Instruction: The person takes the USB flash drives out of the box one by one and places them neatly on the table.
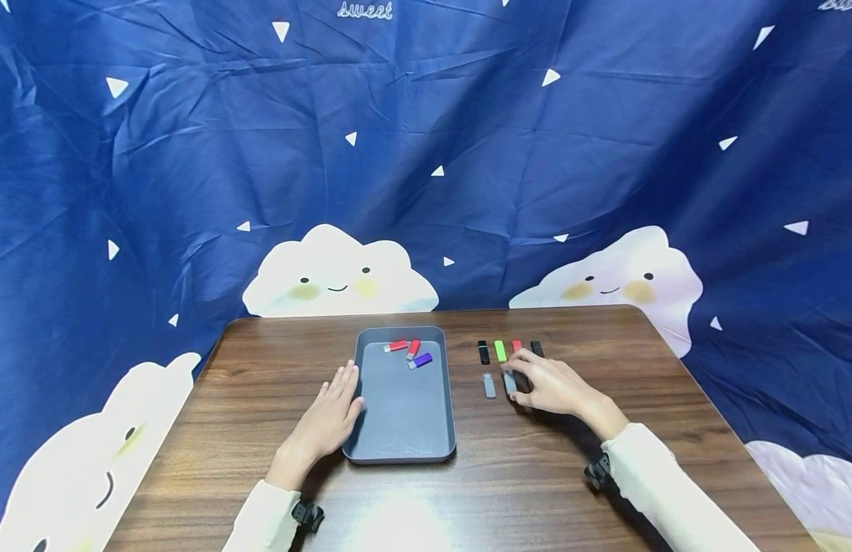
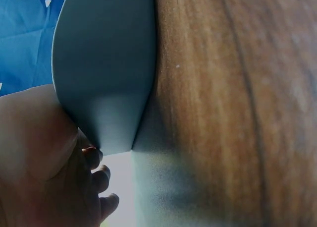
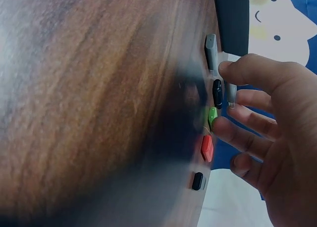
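My right hand (image 1: 546, 383) pinches a grey USB stick (image 3: 230, 91) between thumb and fingertips, low over the table. Beside it lies a second grey USB stick (image 1: 490, 386). Just beyond, in a row, are a black USB stick (image 1: 484, 353), a green one (image 1: 500, 351), a red one (image 1: 517, 346) and another black one (image 1: 537, 349). Left of these stands a shallow grey tray (image 1: 398, 429) with two red USB sticks (image 1: 396, 346) and a purple one (image 1: 422, 360) near its far end. With fingers extended, my left hand (image 1: 329, 414) rests against the tray's left side.
The brown wooden table (image 1: 536, 491) has rounded far corners. Behind it hangs a blue curtain (image 1: 467, 115) printed with white clouds and triangles. A small black camera (image 1: 307, 515) is worn on the left wrist, and a similar camera (image 1: 597, 471) on the right.
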Demonstrator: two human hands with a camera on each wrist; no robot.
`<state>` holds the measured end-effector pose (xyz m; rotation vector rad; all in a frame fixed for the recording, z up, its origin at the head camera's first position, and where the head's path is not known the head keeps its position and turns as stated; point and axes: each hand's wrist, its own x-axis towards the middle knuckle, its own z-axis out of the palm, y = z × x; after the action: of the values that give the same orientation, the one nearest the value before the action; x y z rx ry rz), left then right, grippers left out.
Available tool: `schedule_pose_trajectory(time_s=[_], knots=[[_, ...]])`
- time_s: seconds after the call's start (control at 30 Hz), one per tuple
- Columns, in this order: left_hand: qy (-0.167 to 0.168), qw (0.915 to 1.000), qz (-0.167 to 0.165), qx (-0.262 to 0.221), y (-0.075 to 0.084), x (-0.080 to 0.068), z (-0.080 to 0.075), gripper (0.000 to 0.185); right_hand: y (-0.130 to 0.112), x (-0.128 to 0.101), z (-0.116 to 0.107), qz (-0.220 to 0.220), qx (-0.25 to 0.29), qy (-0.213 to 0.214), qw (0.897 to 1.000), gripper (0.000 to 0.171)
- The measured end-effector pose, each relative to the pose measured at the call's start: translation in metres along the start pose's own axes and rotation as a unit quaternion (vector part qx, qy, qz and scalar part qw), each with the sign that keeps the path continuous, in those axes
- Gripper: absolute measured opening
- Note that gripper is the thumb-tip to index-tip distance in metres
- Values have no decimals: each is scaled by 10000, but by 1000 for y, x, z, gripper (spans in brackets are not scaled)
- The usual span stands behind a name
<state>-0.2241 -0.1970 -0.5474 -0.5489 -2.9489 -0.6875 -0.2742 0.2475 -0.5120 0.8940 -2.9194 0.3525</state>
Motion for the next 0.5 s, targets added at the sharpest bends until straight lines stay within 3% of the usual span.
schedule_pose_trajectory(time_s=[0.5], knots=[[-39,9998,-65,163,-9,1,6,63,4,-1,9,56,73,-180,9998,49]])
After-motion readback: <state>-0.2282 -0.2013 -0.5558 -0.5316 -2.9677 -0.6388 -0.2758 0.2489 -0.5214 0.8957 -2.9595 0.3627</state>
